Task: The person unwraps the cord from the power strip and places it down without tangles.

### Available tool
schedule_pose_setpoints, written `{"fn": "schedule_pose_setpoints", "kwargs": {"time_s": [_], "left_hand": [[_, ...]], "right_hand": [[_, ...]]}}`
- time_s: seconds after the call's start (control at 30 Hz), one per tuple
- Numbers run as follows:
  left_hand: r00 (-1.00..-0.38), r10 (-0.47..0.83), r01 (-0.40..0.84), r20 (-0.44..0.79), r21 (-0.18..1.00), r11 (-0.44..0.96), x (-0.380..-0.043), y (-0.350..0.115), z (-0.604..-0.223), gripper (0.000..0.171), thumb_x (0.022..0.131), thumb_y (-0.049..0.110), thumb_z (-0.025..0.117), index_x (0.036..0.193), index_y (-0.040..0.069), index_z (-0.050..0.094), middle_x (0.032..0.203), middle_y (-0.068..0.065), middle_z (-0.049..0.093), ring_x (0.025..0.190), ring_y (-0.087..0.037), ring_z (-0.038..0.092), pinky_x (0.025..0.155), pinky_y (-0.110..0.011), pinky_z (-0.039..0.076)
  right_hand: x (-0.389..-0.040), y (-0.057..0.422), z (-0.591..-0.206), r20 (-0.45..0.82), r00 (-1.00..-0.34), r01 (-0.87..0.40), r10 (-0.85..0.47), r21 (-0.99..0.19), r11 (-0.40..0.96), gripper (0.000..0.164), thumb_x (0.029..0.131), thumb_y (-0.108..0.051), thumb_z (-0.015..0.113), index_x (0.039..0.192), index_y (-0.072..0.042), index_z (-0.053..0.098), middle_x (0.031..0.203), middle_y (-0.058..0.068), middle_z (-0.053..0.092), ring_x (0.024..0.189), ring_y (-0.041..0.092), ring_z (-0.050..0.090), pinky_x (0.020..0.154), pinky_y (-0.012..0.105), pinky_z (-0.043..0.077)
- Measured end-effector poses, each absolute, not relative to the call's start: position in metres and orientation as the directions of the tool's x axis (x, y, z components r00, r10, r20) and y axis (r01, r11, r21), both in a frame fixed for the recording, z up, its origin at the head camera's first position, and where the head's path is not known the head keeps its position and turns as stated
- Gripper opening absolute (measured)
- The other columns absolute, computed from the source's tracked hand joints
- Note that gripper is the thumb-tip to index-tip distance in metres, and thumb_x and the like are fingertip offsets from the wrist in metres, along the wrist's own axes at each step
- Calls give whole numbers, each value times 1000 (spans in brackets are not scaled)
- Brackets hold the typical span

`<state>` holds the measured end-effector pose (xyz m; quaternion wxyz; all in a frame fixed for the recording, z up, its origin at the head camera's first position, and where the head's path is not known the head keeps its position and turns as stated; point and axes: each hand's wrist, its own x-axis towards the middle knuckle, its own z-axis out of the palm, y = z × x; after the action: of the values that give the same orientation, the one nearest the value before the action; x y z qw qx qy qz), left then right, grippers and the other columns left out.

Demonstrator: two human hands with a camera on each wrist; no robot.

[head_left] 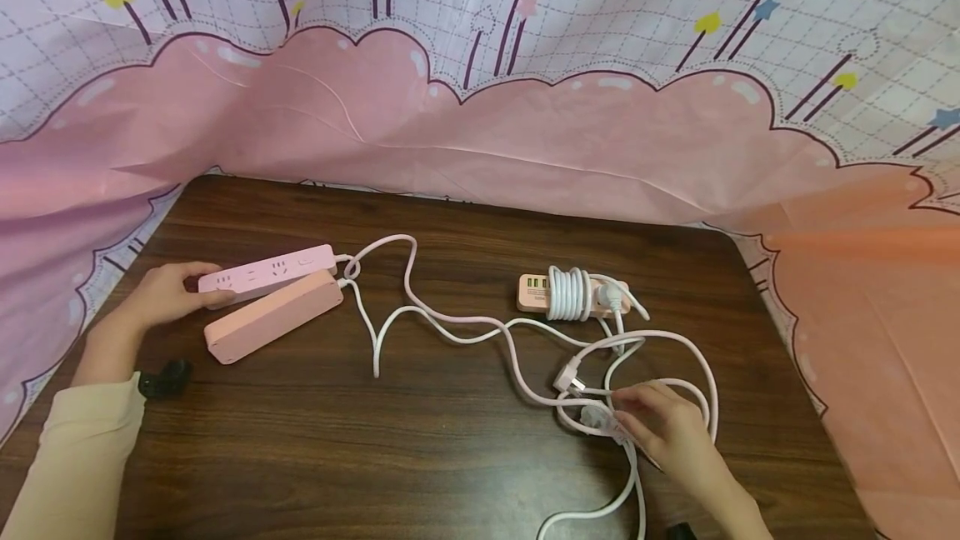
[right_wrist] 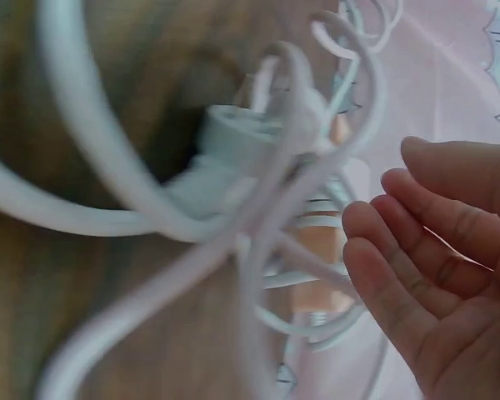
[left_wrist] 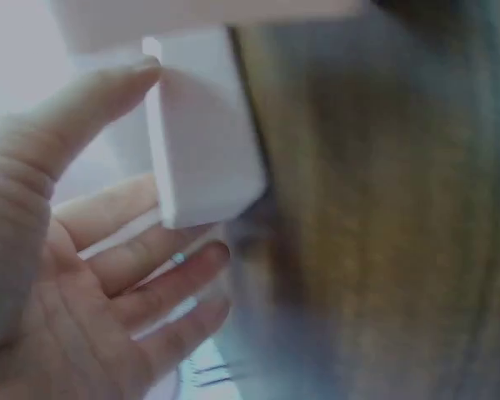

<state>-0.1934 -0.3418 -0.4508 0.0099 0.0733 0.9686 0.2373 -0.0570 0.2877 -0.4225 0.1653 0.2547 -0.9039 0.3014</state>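
The left hand (head_left: 168, 294) rested at the end of the upper pink power strip (head_left: 267, 272), thumb and fingers loosely around that end; its grip held the strip lightly. A second pink power strip (head_left: 273, 317) lay just beside it, nearer the person, on the dark wooden table (head_left: 420, 457). The right hand (head_left: 667, 427) lay over the tangle of white cables (head_left: 480, 327), fingers relaxed and straight in the wrist view, touching the cord near a white plug (head_left: 596, 417) without a clenched grip. A third power strip (head_left: 534, 292), with a coiled white cord (head_left: 570, 293) wrapped round it, sat further back. A pink patterned cloth (head_left: 480, 132) hung behind the table.
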Motion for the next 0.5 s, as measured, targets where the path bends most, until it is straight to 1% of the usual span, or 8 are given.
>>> {"fn": "schedule_pose_setpoints", "kwargs": {"time_s": [0.1, 0.17, 0.23, 0.3, 0.4, 0.5], "left_hand": [[-987, 159, 140, -2, 458, 878, -193, -333, -437, 53, 83, 30, 69, 112, -13, 57, 106, -35, 59, 94, -47, 55, 79, -56, 41], [-988, 151, 144, 22, 463, 875, -193, -322, -426, 52, 85, 29, 67, 113, -13, 56, 108, -34, 58, 99, -49, 53, 82, -58, 39], [-987, 143, 162, 76, 486, 859, -191, -304, -411, 50, 85, 26, 67, 114, -13, 56, 111, -35, 57, 105, -51, 50, 87, -60, 36], [-979, 146, 200, 146, 508, 838, -192, -283, -397, 47, 85, 22, 69, 115, -11, 57, 113, -34, 57, 107, -50, 49, 88, -59, 36], [-944, 186, 309, 271, 538, 784, -193, -250, -379, 41, 83, 16, 71, 114, -8, 60, 112, -30, 59, 106, -46, 52, 86, -56, 39], [-906, 239, 406, 349, 559, 723, -198, -219, -370, 38, 81, 12, 72, 113, -6, 62, 112, -25, 61, 106, -42, 54, 86, -54, 41]], "right_hand": [[-64, 286, -409, 473, -806, -567, -357, -439, 698, 33, 61, 15, 76, 88, -3, 68, 82, 0, 64, 70, 7, 60, 64, 13, 47], [-71, 285, -401, 494, -797, -566, -347, -411, 715, 32, 62, 14, 76, 87, -3, 68, 81, 1, 64, 69, 9, 61, 63, 13, 47], [-79, 284, -392, 506, -798, -549, -327, -390, 739, 29, 63, 13, 76, 87, -2, 68, 81, 2, 65, 71, 12, 61, 63, 13, 46], [-87, 283, -385, 515, -803, -532, -301, -389, 752, 26, 66, 13, 75, 87, 0, 68, 81, 3, 64, 71, 11, 60, 63, 12, 46], [-100, 280, -377, 524, -812, -504, -256, -410, 760, 22, 69, 12, 74, 88, 2, 68, 80, 5, 64, 73, 8, 59, 64, 10, 46], [-113, 277, -373, 513, -829, -471, -223, -425, 773, 18, 73, 10, 73, 89, 3, 68, 81, 7, 63, 72, 7, 58, 64, 10, 46]]}}
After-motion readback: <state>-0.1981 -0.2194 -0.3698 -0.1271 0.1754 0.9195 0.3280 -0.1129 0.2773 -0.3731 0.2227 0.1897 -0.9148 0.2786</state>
